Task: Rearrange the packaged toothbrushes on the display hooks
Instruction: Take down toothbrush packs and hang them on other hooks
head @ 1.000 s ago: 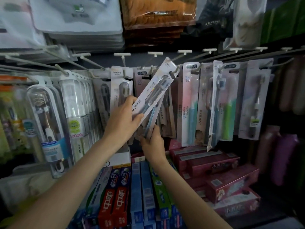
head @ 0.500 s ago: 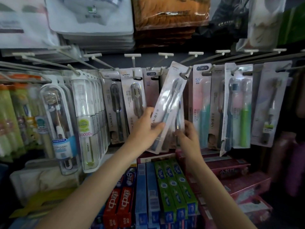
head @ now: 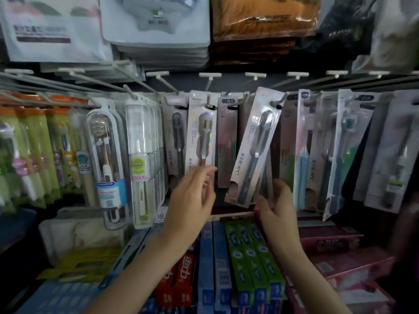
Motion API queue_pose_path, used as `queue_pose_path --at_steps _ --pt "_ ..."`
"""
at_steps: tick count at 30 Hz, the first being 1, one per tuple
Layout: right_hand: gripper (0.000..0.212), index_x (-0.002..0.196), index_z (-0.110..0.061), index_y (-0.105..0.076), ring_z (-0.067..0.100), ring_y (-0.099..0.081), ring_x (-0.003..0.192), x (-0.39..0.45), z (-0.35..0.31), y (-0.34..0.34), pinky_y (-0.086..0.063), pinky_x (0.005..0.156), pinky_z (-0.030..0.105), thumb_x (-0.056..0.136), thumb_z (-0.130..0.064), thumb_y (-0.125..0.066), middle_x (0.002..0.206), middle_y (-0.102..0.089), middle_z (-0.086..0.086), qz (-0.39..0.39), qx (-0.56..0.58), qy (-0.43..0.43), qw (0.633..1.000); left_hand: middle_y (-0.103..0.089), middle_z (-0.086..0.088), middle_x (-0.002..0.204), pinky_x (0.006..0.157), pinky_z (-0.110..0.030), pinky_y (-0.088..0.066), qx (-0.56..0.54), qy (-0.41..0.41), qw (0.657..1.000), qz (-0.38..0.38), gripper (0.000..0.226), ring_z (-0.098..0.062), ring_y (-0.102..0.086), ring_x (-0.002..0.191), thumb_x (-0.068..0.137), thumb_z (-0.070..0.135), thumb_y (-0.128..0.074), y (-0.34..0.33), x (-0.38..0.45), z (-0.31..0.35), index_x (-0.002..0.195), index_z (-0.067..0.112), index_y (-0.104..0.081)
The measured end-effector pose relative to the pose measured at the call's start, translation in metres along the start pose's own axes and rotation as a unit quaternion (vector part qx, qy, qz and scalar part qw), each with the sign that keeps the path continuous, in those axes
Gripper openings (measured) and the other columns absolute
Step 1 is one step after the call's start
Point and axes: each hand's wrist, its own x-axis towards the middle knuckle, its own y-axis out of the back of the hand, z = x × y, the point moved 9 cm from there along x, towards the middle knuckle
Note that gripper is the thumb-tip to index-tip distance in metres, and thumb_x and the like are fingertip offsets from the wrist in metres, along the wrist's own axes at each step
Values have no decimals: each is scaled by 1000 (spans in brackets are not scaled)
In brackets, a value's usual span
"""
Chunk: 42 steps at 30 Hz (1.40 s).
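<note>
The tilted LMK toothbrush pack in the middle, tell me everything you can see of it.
The LMK toothbrush pack is a long pale card with a clear blister over a grey-headed, dark-handled brush. It hangs tilted on a display hook, bottom swung left. The right hand touches its lower right edge; the left hand is off it.

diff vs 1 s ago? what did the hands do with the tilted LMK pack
The left hand let go of the tilted LMK pack and drew back leftward, fingers now loose near the SPRING pack. The pack now hangs slanted on its hook. The right hand still holds the packs' lower ends. Neighbouring packs stayed put.
</note>
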Motion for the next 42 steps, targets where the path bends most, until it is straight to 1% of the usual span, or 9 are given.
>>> queue_pose_path --at_steps 5,9,12,15,18,23,29,37,42 --pt "44 131 -4 -42 -8 -36 118 -18 -61 0 -29 96 1 89 6 -47 137 -38 6 73 -51 187 978 -41 -14 127 99 -26 -32 46 100 992 60 58 -23 -42 118 84 23 -64 19 8 -27 132 6 -38" --pt "42 129 -6 -44 10 -27 133 -4 -86 -14 -39 101 23 89 4 -46 143 -25 8 85 -78 224 968 -37 -12 137 101 -30 -34 -34 218 975 -2 68 -23 -39 125 83 29 -65 -13 19 -49 137 7 -30" --pt "38 127 -3 -45 17 -27 130 -1 -104 -17 -27 105 12 89 2 -44 140 -28 13 110 -98 272 951 -58 -6 116 83 -28 -43 -92 252 963 9 35 -18 -55 104 87 19 -61 -24 24 -63 118 9 -47" --pt "39 127 -9 -46 28 -32 127 -5 -90 -50 -31 106 32 88 -9 -52 137 -31 15 33 -237 344 908 -61 0 96 73 -24 -42 -76 238 968 29 15 -17 -59 90 89 14 -58 -20 21 -67 104 12 -56" --pt "52 132 -14 -43 38 -33 128 -7 -19 -85 -40 101 51 85 -20 -64 141 -29 17 -125 -321 239 908 -58 3 96 72 -22 -41 -68 234 969 47 18 -14 -57 89 90 14 -57 -14 13 -70 107 10 -54" --pt "57 139 -9 -32 31 -42 123 2 14 -94 -34 102 23 89 -13 -59 139 -29 16 -196 -211 120 950 -54 -6 116 79 -22 -37 -25 263 962 -64 37 -19 -52 106 92 26 -54 -35 -9 -84 121 6 -45" --pt "67 136 -12 -40 27 -44 124 -16 92 -108 -40 99 31 80 -35 -70 137 -45 10 -421 -421 3 804 -56 -2 96 73 -29 -42 -39 263 961 -77 23 -20 -55 92 90 24 -57 -30 -8 -86 103 6 -49" --pt "56 120 -18 -50 18 -49 103 -10 35 -79 -45 87 30 72 -32 -75 116 -49 2 -358 -404 79 838 -54 -5 120 87 -27 -42 -48 243 968 -36 44 -19 -53 109 90 22 -58 -20 -11 -81 127 8 -39" --pt "52 118 -18 -52 20 -49 110 -5 -41 -47 -41 94 33 74 -32 -74 121 -47 2 -355 -498 172 772 -41 -10 126 93 -20 -34 -3 166 983 79 54 -18 -45 114 86 12 -62 12 -14 -53 132 9 -35"
